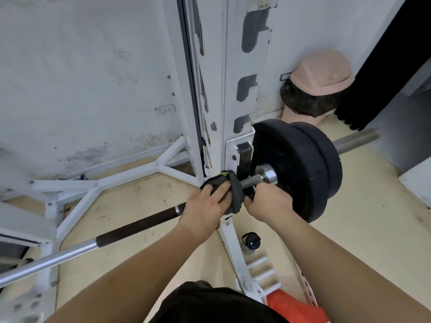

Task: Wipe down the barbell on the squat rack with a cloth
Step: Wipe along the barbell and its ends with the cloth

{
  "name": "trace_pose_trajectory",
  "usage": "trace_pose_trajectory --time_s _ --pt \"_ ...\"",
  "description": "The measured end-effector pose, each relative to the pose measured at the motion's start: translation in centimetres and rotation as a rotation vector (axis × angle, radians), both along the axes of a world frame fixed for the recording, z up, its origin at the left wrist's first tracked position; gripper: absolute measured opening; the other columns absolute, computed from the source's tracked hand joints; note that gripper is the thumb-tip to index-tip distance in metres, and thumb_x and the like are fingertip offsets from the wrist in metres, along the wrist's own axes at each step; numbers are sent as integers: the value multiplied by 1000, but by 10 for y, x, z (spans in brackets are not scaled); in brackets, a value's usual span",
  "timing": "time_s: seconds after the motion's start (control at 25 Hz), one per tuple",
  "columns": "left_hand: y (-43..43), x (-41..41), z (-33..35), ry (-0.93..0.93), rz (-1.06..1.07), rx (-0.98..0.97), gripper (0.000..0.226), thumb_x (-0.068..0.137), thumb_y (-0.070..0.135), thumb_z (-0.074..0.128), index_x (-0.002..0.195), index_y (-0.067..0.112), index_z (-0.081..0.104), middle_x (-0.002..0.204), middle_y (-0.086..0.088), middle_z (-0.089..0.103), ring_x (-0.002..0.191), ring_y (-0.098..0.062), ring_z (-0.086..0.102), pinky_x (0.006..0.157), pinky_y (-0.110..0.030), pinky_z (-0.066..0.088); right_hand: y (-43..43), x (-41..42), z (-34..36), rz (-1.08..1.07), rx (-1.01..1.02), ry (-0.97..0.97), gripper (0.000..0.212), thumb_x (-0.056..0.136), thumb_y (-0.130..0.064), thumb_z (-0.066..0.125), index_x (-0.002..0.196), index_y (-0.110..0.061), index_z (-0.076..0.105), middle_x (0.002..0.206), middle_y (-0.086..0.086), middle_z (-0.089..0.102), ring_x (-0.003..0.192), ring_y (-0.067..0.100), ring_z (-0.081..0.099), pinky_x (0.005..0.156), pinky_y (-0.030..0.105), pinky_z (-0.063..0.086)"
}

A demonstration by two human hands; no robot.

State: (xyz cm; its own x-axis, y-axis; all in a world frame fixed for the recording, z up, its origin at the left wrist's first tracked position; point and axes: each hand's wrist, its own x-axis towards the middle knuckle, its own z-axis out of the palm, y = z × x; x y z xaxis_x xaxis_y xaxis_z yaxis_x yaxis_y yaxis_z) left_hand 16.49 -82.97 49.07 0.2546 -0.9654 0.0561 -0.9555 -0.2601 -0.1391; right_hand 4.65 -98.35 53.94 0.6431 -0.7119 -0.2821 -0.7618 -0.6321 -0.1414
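Observation:
The barbell (130,226) runs from lower left to upper right across the white squat rack (235,94), with dark knurled sections and a chrome stretch at the left. A dark cloth (234,190) with a yellow-green edge is wrapped over the bar just left of the collar. My left hand (206,205) grips the cloth around the bar. My right hand (268,202) holds the cloth's right edge beside the chrome collar (267,173). Two black weight plates (298,169) sit on the sleeve, whose bare end (356,139) sticks out at the right.
A mannequin head with a pink cap (319,82) stands on the floor behind the plates. A black curtain (384,61) hangs at the right. A small black bottle cap (250,241) lies by the rack's base. An orange object (296,306) is near my legs.

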Motion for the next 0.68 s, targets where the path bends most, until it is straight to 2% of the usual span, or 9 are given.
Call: trace_pose_trajectory --time_s 0.12,0.24,0.32,0.4,0.48,0.52,0.6,0.68 --pt "32 13 2 10 59 21 57 59 21 91 115 18 77 134 -7 70 77 -32 67 57 -37 52 -1 -2 -2 32 -32 -3 35 97 -51 52 84 -19 52 66 -5 50 64 19 53 47 24 31" --pt "46 16 7 26 120 24 45 55 17 92 98 18 81 115 -3 78 61 -28 66 46 -31 45 -4 -2 -3 76 -35 -33 38 97 -52 52 83 -17 52 66 -5 49 64 18 53 47 25 33" --pt "18 6 17 31 122 -10 33 52 11 89 82 19 76 95 0 76 54 -27 61 44 -28 39 -9 -2 -2 88 -2 -31 38 96 -53 53 81 -18 52 67 -5 51 65 18 54 48 25 34" --pt "-25 -14 22 76 101 -53 24 57 8 84 76 18 74 87 -1 72 58 -28 62 45 -28 40 -10 -1 -2 104 3 -25 33 95 -49 55 82 -19 52 73 -4 54 67 20 54 49 25 33" --pt "-54 -24 18 137 104 -93 16 66 12 83 78 19 76 89 0 71 68 -28 65 49 -29 46 -10 -1 -3 115 -8 -32 26 94 -43 55 82 -20 52 76 -4 55 68 20 54 50 25 33" --pt "-54 -22 13 151 111 -97 15 71 14 82 83 20 77 96 1 72 74 -28 67 52 -30 50 -10 -2 -2 121 -21 -35 27 94 -43 55 82 -20 52 74 -4 54 68 20 54 50 25 33" --pt "-23 -11 4 154 119 -113 18 74 15 79 91 21 78 114 2 74 82 -26 70 55 -33 55 -10 -3 -1 135 -39 -33 32 96 -49 53 82 -20 50 67 -6 48 66 20 53 52 25 34" --pt "21 -1 6 144 168 -141 22 68 14 80 89 20 78 118 2 75 77 -27 71 53 -33 55 -11 -3 -1 141 -49 -25 36 97 -52 51 82 -20 49 65 -6 46 62 18 51 50 26 34"
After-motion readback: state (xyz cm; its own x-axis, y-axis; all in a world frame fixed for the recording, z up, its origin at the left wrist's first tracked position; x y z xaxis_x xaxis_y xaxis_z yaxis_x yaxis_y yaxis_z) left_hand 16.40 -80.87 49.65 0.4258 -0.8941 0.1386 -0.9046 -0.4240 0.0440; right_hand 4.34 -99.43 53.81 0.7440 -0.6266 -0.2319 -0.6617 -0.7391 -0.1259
